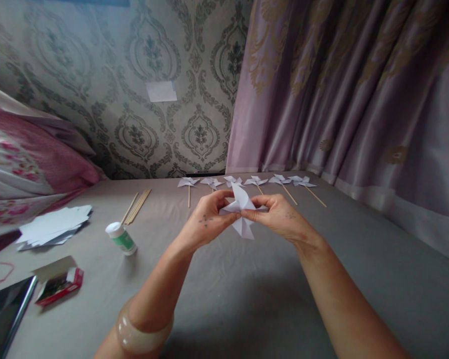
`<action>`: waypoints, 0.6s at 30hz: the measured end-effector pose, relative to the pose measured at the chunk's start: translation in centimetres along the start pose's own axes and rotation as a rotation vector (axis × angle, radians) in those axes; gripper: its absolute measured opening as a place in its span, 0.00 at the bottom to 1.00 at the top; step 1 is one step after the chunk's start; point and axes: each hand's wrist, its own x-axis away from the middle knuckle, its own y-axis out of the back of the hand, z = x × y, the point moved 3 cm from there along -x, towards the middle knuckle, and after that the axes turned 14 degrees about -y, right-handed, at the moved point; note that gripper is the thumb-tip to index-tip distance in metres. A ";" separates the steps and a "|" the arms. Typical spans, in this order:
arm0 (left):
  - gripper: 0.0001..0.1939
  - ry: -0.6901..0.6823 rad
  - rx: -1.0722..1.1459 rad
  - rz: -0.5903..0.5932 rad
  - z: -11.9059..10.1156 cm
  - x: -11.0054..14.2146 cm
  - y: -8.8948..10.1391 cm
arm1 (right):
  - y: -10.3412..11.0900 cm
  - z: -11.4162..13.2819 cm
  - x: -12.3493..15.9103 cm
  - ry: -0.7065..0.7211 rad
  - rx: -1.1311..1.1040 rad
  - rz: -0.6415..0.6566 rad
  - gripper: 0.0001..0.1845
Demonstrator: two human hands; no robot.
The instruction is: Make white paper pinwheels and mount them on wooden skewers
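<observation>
Between my two hands is a white paper pinwheel (242,202), held up above the grey cloth surface with its blades folded toward the centre. My left hand (211,217) pinches it from the left, the thumb pressing near the middle. From the right, my right hand (279,217) grips it the same way, its thumb also close to the centre. Both thumb tips almost meet there, and the fingers behind the paper are partly hidden. No stick shows on this pinwheel. Beyond my hands, several finished pinwheels (280,179) on wooden sticks lie in a row.
A white and green glue bottle (122,239) stands left of my hands, with loose wooden sticks (139,207) behind it. Further left lie a stack of white paper (56,224), an open red box (62,286) of small dark items and a dark-screened device (7,314). A curtain (303,99) borders the right.
</observation>
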 end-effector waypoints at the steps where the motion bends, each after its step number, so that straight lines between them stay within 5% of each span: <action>1: 0.21 0.003 -0.010 0.003 0.0 0.0 0.0 | 0.0 0.0 0.0 -0.006 -0.007 0.003 0.10; 18: 0.22 0.050 -0.011 0.019 0.0 0.1 0.0 | -0.1 0.2 0.2 0.016 -0.026 0.028 0.08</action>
